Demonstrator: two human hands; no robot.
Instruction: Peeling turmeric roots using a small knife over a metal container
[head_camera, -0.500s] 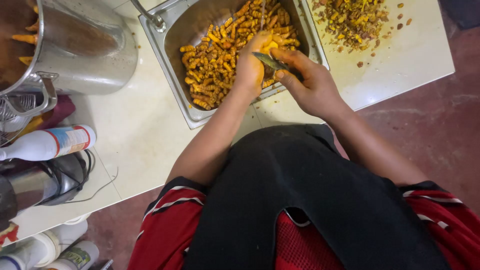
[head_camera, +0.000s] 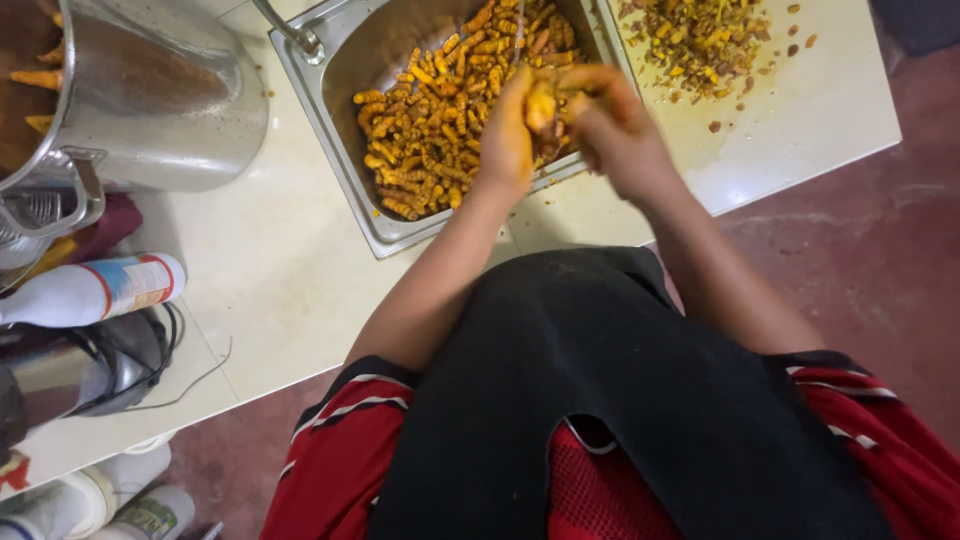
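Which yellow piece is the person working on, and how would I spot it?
Find the rectangular steel tray full of small orange-yellow root pieces on the pale counter. Over its near right edge, both hands meet: left hand, right hand. The piece pinched between them is lifted above the heap, not lying in it.

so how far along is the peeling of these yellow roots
Done: a heap of peelings and scraps lies on the white counter beside the tray. In hand: the left hand and right hand work one turmeric root over the steel tray. Left: the tray holds a large pile of turmeric roots, so much remains.
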